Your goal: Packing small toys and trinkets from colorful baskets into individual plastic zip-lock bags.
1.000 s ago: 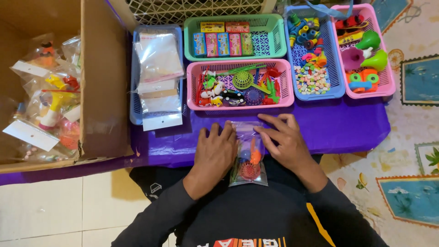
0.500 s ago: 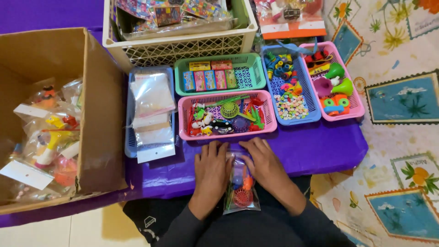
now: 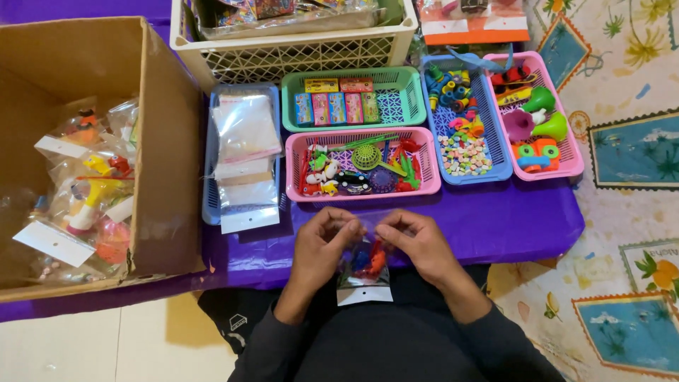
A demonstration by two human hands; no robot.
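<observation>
The left hand (image 3: pixel 322 244) and right hand (image 3: pixel 417 244) both pinch the top edge of a small clear plastic bag of red and blue toys (image 3: pixel 364 265), fingers curled tight, at the near edge of the purple-covered worktop (image 3: pixel 509 219). The bag's contents are hard to make out, partly hidden behind the fingers.

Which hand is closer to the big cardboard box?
Left. The left hand pinches the small clear bag on the side toward the cardboard box; the right hand holds the bag's far side, farther away.
</observation>
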